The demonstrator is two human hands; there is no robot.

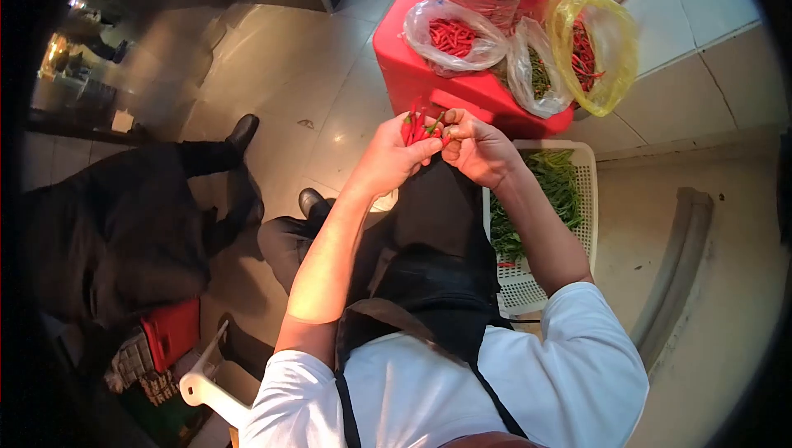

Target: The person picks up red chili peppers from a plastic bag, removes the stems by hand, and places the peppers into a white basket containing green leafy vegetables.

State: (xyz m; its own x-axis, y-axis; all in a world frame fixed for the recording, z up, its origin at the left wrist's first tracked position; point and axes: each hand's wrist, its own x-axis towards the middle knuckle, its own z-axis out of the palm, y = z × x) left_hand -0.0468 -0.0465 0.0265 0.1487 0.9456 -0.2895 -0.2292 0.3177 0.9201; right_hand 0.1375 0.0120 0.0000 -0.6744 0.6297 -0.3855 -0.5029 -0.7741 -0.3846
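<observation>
Red chili peppers (418,129) are clamped in the left hand (392,153) above the lap (429,221); the right hand (485,151), fingers bent, is at their green stems (436,124), though whether it pinches one I cannot tell. Beyond, a red container (398,48) carries a yellow plastic bag (617,48).

Chilies (419,129): red, slender, green stems visible; loosely bunched at the left hand's (394,149) fingertip edge.
</observation>
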